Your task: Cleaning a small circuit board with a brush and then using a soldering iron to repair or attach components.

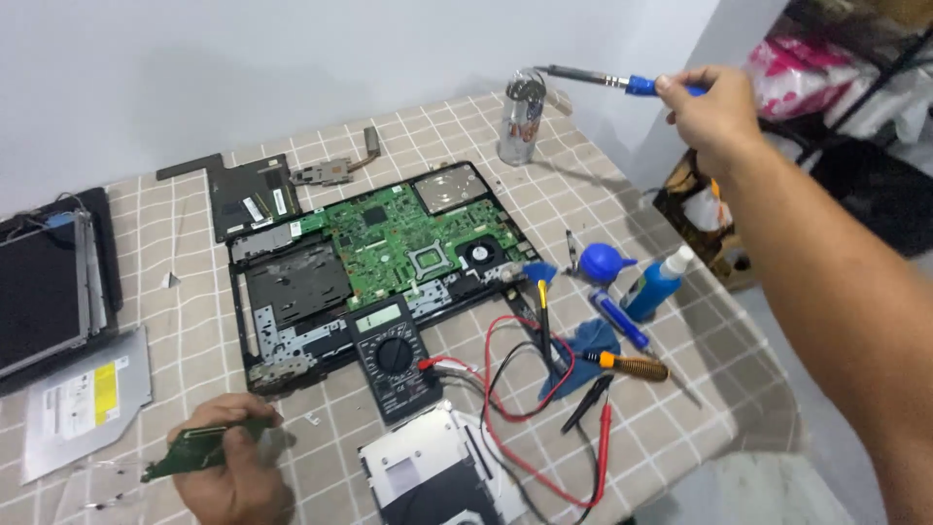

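Note:
My right hand (714,115) is raised at the far right and grips a soldering iron (593,78) by its blue handle. The iron's tip reaches the coiled metal stand (522,117) at the table's back edge. My left hand (233,467) rests at the front left and holds a small green circuit board (199,452). Between the hands lies an opened laptop base (292,301) with its green motherboard (398,238) exposed.
A black multimeter (394,358) with red and black leads (515,384) sits by the laptop. A blue bottle (656,284), blue air blower (603,261), orange-handled screwdriver (632,366), optical drive (83,399), screen panel (44,292) and cover plates lie around on the checked tablecloth (661,418).

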